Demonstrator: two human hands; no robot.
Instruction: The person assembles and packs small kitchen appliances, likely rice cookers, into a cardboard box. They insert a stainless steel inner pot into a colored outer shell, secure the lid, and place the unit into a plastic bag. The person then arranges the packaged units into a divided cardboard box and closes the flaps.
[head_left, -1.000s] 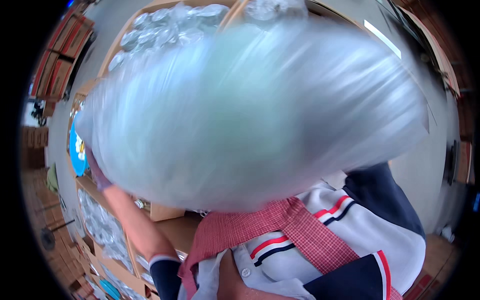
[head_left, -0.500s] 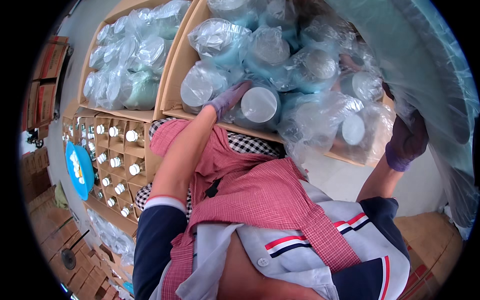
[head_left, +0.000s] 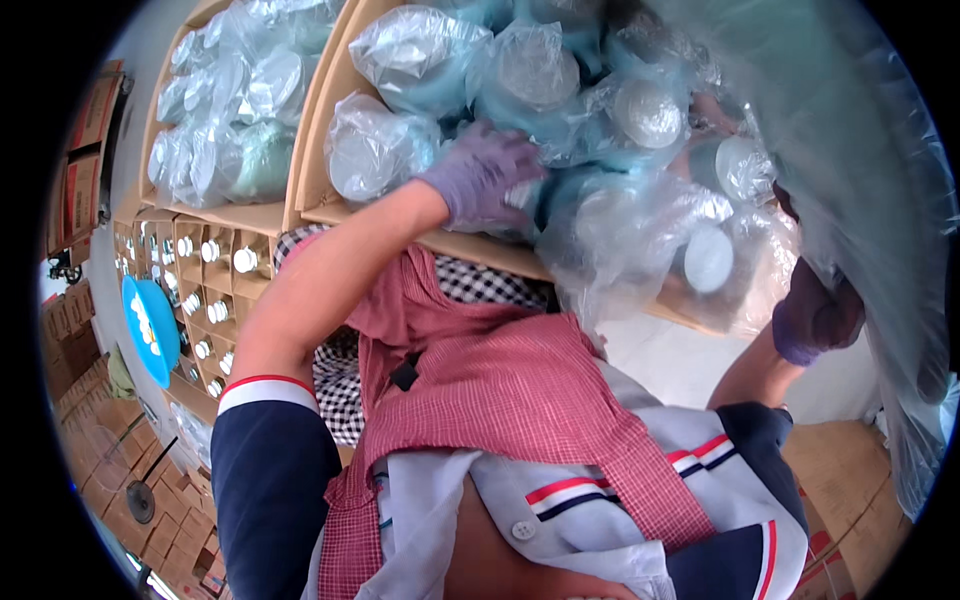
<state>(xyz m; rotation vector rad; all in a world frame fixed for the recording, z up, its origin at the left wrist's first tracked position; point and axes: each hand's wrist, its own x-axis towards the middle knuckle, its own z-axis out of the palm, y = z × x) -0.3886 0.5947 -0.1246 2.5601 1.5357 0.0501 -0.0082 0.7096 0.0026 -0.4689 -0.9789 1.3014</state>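
My left hand (head_left: 487,180), in a purple glove, rests with spread, slightly blurred fingers on a plastic-wrapped round container (head_left: 495,222) at the near edge of a cardboard box (head_left: 318,150). Its palm hides most of that container. More clear, round-ended containers stand around it in the box, such as a bagged one (head_left: 365,165) just left of my fingers. On the right, my right hand (head_left: 822,312), gloved in purple too, has its fingers curled on a large translucent plastic sheet (head_left: 860,170). The sheet covers part of those fingers.
A second box (head_left: 215,165) of bagged containers stands at the left. Below it, a divided carton (head_left: 225,275) holds white-capped bottles. A blue basin (head_left: 150,330) with small white pieces sits beside this carton. Stacked cartons (head_left: 85,190) line the far left; brown cardboard (head_left: 850,480) lies low on the right.
My left hand has moved right, from beside the round container onto its top, with fingers spreading. My right hand stays at the plastic sheet, slightly lower. The view has shifted a little.
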